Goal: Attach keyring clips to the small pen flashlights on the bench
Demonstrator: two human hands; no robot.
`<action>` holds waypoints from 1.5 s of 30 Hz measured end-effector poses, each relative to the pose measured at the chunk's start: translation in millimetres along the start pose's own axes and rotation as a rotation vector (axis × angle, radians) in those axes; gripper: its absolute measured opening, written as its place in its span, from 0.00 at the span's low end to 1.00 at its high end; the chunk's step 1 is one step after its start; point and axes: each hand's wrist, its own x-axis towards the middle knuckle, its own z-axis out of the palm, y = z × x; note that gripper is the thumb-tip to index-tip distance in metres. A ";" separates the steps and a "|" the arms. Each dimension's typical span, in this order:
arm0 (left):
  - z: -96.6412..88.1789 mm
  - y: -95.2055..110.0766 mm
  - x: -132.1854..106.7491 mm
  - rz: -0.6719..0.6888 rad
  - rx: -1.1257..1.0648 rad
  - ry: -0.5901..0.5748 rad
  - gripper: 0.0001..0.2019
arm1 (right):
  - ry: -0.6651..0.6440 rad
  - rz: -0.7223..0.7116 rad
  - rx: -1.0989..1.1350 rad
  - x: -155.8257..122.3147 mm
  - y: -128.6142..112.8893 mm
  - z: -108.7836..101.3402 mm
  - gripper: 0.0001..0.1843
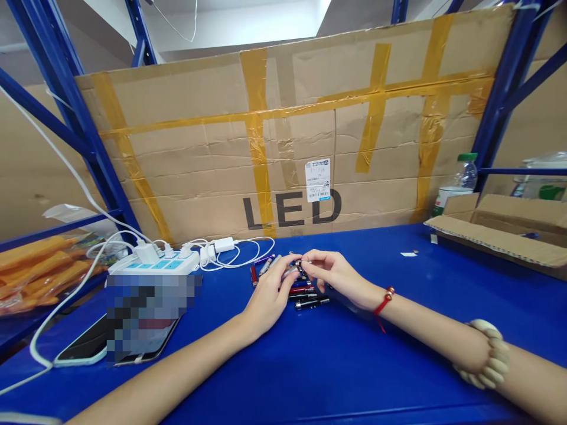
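Note:
Over a pile of small pen-shaped metal tubes, my left hand point(268, 298) is closed around a silver tube point(290, 272), which points toward my right hand. The fingertips of my right hand point(336, 276) pinch the end of that same tube, where a small dark and shiny part shows between the hands. Just below the fingers lie a black tube point(312, 303) with silver ends and a dark red tube point(302, 290). Left of the hands are another red tube point(254, 275) and a purple one point(264, 259). My fingers hide part of the pile.
A white power strip point(155, 264) with plugs and tangled cables stands at the left, behind a phone point(84, 342) and a pixelated device point(150, 333). A large cardboard sheet point(199, 171) closes off the back. An open carton point(522, 236) and a bottle point(456, 183) stand at right.

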 end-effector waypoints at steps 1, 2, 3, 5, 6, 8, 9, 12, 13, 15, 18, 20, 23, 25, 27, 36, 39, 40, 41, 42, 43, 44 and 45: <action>-0.2 0.1 -0.1 0.007 -0.001 0.005 0.14 | -0.008 0.017 0.019 -0.6 -0.5 0.4 0.21; -0.3 0.0 -0.1 0.013 -0.001 0.012 0.14 | -0.015 0.037 0.029 -1.2 -0.9 0.6 0.22; -0.2 -0.4 -0.1 0.019 -0.002 0.021 0.13 | -0.017 0.058 0.035 -1.8 -1.1 0.7 0.22; 0.0 -1.5 0.2 0.038 -0.008 0.035 0.13 | -0.017 0.095 0.043 -2.7 -0.8 0.5 0.22; 0.1 -2.1 0.4 0.051 -0.011 0.040 0.13 | -0.016 0.106 0.043 -2.8 -0.3 0.3 0.22; 0.3 -3.3 0.8 0.070 -0.011 0.042 0.13 | -0.011 0.110 0.032 -2.3 1.3 0.2 0.22; 0.4 -3.8 1.0 0.077 -0.009 0.045 0.13 | -0.005 0.110 0.019 -1.8 2.2 0.2 0.21; 0.5 -5.3 1.5 0.070 -0.002 0.064 0.12 | 0.058 0.102 -0.064 0.6 4.8 0.3 0.22; 0.5 -5.7 1.6 0.065 0.001 0.069 0.12 | 0.089 0.075 -0.109 1.3 5.1 0.2 0.23; 0.6 -6.1 1.6 0.055 0.011 0.072 0.12 | 0.147 -0.042 -0.220 2.2 4.3 -0.7 0.23; 0.7 -5.9 1.3 0.047 0.023 0.055 0.12 | 0.168 -0.264 -0.401 1.9 0.2 -3.9 0.17; 0.8 -5.9 0.9 0.045 0.025 0.032 0.13 | 0.155 -0.367 -0.504 1.4 -3.2 -7.2 0.14; 1.2 -7.0 0.7 0.041 0.027 0.011 0.14 | 0.138 -0.438 -0.600 1.1 -7.1 -12.7 0.12; 1.8 -8.3 0.7 0.040 0.029 0.013 0.14 | 0.110 -0.454 -0.613 1.4 -8.2 -15.5 0.11; 2.1 -8.9 0.7 0.048 0.034 0.022 0.14 | 0.073 -0.469 -0.605 2.0 -8.2 -17.3 0.09; -3.5 1.3 -3.9 0.024 -0.009 -0.138 0.10 | -0.046 -0.445 -0.470 1.8 -6.6 -15.8 0.07; -3.9 1.2 -5.6 0.033 0.006 -0.163 0.09 | -0.068 -0.436 -0.459 -0.3 -8.1 -14.0 0.09; -3.7 0.6 -5.9 0.036 0.013 -0.173 0.09 | -0.070 -0.433 -0.462 -0.9 -8.3 -13.7 0.09; -3.4 -0.2 -6.2 0.040 0.017 -0.182 0.09 | -0.074 -0.429 -0.468 -1.3 -8.3 -13.5 0.10; -3.1 -0.9 -6.5 0.043 0.021 -0.191 0.09 | -0.080 -0.421 -0.472 -1.6 -8.0 -13.5 0.10; -2.9 -1.6 -6.7 0.045 0.025 -0.199 0.08 | -0.088 -0.410 -0.473 -1.8 -7.5 -13.6 0.10; -2.7 -2.2 -6.9 0.047 0.030 -0.203 0.08 | -0.097 -0.397 -0.470 -1.8 -6.7 -13.8 0.11; -2.7 -2.7 -7.0 0.050 0.035 -0.205 0.08 | -0.103 -0.386 -0.465 -1.6 -5.7 -13.9 0.11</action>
